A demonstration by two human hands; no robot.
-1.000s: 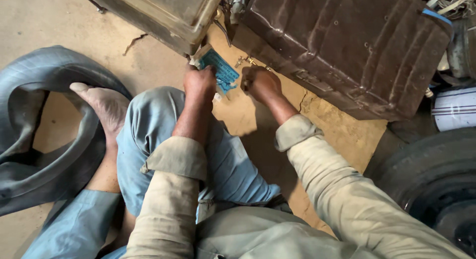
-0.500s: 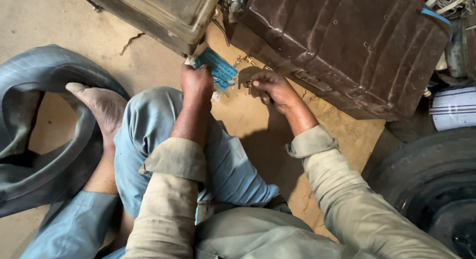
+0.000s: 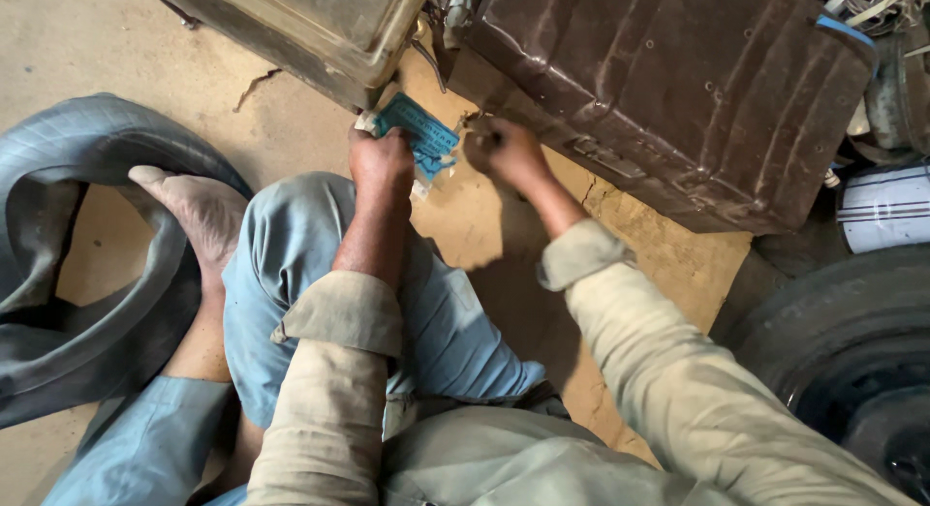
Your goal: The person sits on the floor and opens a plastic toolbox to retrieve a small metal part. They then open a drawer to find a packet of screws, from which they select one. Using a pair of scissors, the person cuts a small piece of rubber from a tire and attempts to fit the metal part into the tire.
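Down on the sandy floor (image 3: 484, 225), the left hand (image 3: 381, 162) has its grip pinched on a blue packet (image 3: 418, 138), which sticks out past the fingers toward the gap between an olive metal box (image 3: 320, 31) and a brown metal trunk (image 3: 678, 90). Just right of the packet, the right hand (image 3: 504, 150) is curled shut at the trunk's lower edge; whether it holds anything cannot be told. A grey inner tube (image 3: 68, 274) rings the bare foot (image 3: 199, 211), and a black tyre (image 3: 852, 351) lies at far right.

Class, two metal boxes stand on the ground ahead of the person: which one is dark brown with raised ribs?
The brown box, right of the right hand. The other box, above the left hand, is dull olive-grey and smooth-sided.
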